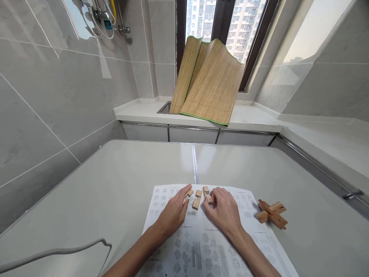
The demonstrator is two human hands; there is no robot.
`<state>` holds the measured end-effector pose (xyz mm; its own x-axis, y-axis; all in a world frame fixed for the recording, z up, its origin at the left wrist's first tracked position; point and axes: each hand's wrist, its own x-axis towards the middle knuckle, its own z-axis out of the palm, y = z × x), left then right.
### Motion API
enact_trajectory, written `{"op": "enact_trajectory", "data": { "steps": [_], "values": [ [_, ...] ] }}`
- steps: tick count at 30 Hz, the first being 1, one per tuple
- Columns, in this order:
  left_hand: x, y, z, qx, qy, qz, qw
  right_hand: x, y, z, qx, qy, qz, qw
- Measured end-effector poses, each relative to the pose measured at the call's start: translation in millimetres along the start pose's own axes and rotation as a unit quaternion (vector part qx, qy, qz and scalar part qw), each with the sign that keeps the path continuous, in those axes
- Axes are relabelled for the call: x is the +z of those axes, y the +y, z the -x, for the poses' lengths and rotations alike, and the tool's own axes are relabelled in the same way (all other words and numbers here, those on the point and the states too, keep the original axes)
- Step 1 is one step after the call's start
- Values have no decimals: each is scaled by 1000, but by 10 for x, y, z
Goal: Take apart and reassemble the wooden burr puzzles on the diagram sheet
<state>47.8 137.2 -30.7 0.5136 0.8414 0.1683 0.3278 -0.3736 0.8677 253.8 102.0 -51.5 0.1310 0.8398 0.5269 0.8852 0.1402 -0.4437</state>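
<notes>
On a printed sheet in front of me lie several small notched wooden puzzle pieces in pale wood. My left hand (173, 209) has its thumb and fingers around one wooden puzzle piece (189, 192), partly hidden by the fingers. Between my hands, apart from both, rests a second wooden puzzle piece (197, 200). My right hand (223, 207) pinches a third wooden puzzle piece (205, 190) at its near end. The printed sheet (184, 234) shows rows of puzzle diagrams, too small to read, and lies under both forearms.
An assembled cross-shaped wooden puzzle (271, 214) sits at the sheet's right edge. The white table (129, 184) has a seam down its middle. A grey curved bar (57, 252) is at lower left. Behind, a folded bamboo mat (213, 84) leans on the counter (253, 117) by the window.
</notes>
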Motion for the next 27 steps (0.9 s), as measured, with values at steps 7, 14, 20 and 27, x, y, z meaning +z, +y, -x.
{"op": "enact_trajectory", "data": {
  "steps": [7, 14, 20, 27],
  "values": [
    [-11, -44, 20, 32, -34, -25, 999, -64, -91, -2, -63, -98, -53, 992],
    [-50, 54, 16, 124, -62, -74, 988, -114, -117, -1, -95, -153, -112, 977],
    [-119, 100, -15, 148, -89, -95, 980, -178, -148, -10, -97, -203, -194, 955],
    [-180, 50, -60, 130, -64, -135, 980, -193, -133, -34, -73, -182, -235, 952]
  ]
}}
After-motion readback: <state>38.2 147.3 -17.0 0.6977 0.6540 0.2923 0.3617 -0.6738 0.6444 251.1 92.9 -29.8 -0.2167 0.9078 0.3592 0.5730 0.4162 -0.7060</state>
